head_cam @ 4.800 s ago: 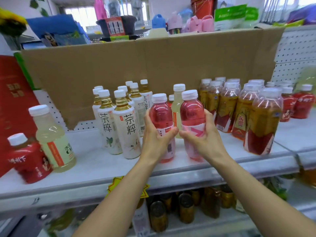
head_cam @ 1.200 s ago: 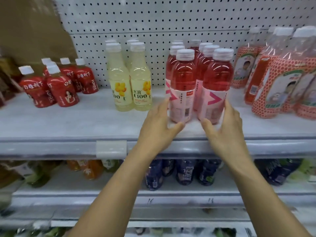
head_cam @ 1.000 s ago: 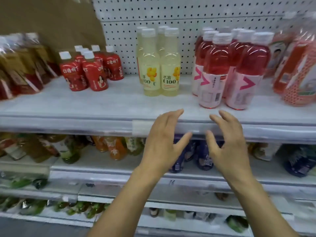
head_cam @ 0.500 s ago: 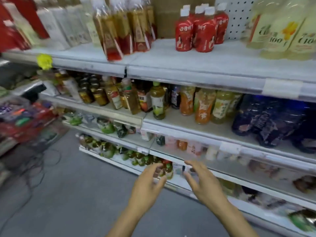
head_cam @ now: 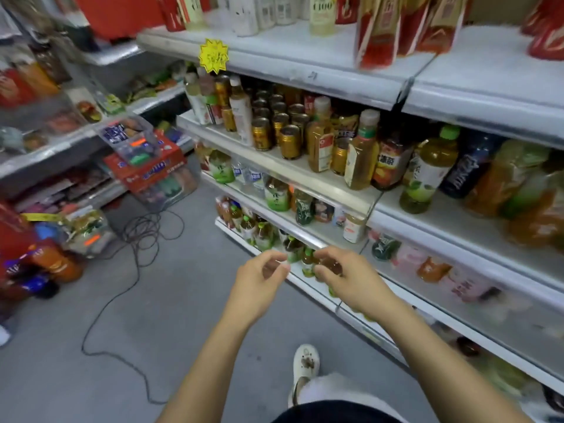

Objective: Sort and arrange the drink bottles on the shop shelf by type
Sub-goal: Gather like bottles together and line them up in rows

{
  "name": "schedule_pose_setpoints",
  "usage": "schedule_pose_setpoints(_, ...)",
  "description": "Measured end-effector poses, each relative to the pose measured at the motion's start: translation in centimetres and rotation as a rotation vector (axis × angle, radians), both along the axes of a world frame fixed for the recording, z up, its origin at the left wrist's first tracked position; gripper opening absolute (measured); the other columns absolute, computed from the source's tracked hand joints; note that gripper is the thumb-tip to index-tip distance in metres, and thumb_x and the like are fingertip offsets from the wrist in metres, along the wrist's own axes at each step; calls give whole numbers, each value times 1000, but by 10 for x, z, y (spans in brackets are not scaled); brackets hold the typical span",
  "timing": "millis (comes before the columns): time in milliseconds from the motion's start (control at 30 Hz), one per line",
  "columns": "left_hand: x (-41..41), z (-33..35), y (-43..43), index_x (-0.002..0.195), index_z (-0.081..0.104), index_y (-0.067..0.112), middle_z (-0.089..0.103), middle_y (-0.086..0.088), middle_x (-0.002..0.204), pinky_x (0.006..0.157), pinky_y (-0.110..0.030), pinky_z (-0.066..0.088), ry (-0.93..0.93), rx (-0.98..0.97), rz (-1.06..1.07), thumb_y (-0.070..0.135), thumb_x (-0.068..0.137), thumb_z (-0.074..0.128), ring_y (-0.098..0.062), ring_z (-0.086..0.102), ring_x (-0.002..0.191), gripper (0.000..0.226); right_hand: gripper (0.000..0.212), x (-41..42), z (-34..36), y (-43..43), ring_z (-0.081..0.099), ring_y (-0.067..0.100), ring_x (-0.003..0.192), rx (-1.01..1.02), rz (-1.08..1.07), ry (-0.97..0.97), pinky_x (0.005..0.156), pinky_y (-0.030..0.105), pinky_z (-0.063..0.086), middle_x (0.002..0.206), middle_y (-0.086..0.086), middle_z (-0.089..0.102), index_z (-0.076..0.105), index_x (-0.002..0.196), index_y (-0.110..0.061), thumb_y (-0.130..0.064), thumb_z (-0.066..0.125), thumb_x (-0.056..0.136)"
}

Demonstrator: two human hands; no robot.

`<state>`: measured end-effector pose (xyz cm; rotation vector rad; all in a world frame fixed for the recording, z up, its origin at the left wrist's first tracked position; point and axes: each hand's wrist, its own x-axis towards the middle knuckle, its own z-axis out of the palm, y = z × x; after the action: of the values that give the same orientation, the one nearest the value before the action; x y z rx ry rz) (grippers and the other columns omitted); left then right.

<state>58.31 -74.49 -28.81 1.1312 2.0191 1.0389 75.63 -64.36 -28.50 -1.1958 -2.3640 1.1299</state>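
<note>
Both hands empty right now: left hand [head_cam: 259, 279] is loosely curled, fingers half-closed on nothing, right hand [head_cam: 348, 280] the same, held close together in front of the lower shelves, touching no bottle as far as I can tell. Progress, judged from what lies on the rack: top shelf [head_cam: 320, 65] looks partly grouped, with amber tea bottles with red labels [head_cam: 378, 32] standing together near the front edge, white-label bottles [head_cam: 244, 13] clustered to their left, one pale yellow bottle [head_cam: 322, 13] between those groups; motion blur hides the rest, so can't confirm rows there are clean. Second shelf [head_cam: 351, 190] is clearly still mixed: gold cans [head_cam: 290, 141] packed in a block, but amber bottles with white caps [head_cam: 320, 138], a green-cap tea bottle [head_cam: 427, 172] and a dark blue bottle [head_cam: 467, 169] stand interleaved just beside them. Third shelf also mixed, with green-label bottles [head_cam: 277, 193] next to clear water bottles [head_cam: 250, 178] and small jars. Lowest tier, nearest the hands, holds small green-cap bottles [head_cam: 293, 248] in a loose bunch. So my read: upper tier mostly done, everything below is left. Orientation: every bottle I can make out stands upright, long axis vertical, cap up; apparent lean is wide-angle distortion. Labels mostly face the aisle. Cable [head_cam: 134, 239] loose on the floor, well apart from the rack.
</note>
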Motion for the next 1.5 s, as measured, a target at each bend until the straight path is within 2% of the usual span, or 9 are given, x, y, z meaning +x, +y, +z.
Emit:
schedule_pose_setpoints(100,-38,-1,24,107,71,25,70,10,91,70,-6,45,10,-13,20,28,94,65,8,60,79,15,29,-44,-3,26,63,2,82,-25,51,-35,76,38,58,96,-15,67,60,120,-36,-44,55,92)
schedule_pose_setpoints(300,-130,21,87,110,69,25,68,7,94,70,-8,44,27,2,40,27,94,66,-7,63,87,16,32,-147,20,94,64,11,92,41,132,-56,87,38,54,106,-7,69,61,125,-25,-35,60,95)
schedule_pose_setpoints(400,-170,32,114,111,68,22,68,4,93,68,-4,43,13,51,80,23,95,65,2,61,79,16,33,-190,33,119,64,9,93,60,140,-45,88,35,53,109,-8,68,60,127,-24,-34,60,96)
schedule_pose_setpoints(600,-247,34,164,116,67,23,71,2,99,74,-12,48,-25,79,48,27,94,65,-8,66,88,22,31,-261,36,154,64,0,84,41,101,-4,84,31,55,97,-14,67,62,125,-25,-33,61,95)
schedule_pose_setpoints(733,-304,43,209,116,67,27,70,9,99,81,-29,55,16,92,-99,31,94,64,-6,66,92,22,32,-310,39,180,64,3,90,36,4,38,88,35,54,103,-12,68,62,125,-28,-36,60,94)
schedule_pose_setpoints(933,-391,84,269,110,65,32,70,14,95,75,-15,50,52,173,-318,26,94,65,4,64,84,17,24,-385,65,207,62,-3,87,111,-265,209,80,18,52,100,-15,67,65,118,-29,-27,63,94)
schedule_pose_setpoints(1100,-447,124,305,110,68,25,71,11,95,72,-9,48,13,287,-434,20,94,66,4,64,82,17,20,-435,101,221,65,1,82,194,-427,396,74,14,49,93,-13,71,66,104,-31,-16,66,92)
schedule_pose_setpoints(1367,-510,178,353,107,70,28,74,8,94,82,-27,56,-7,484,-405,21,94,67,-9,69,89,15,18,-499,170,253,70,18,85,332,-441,563,79,46,56,91,-9,72,69,101,-33,-17,64,94)
schedule_pose_setpoints(1500,-532,200,381,116,65,26,68,12,100,78,-13,51,27,564,-298,24,95,65,4,63,91,21,18,-523,193,281,70,19,84,424,-467,625,77,48,56,89,-5,72,67,103,-34,-20,62,92)
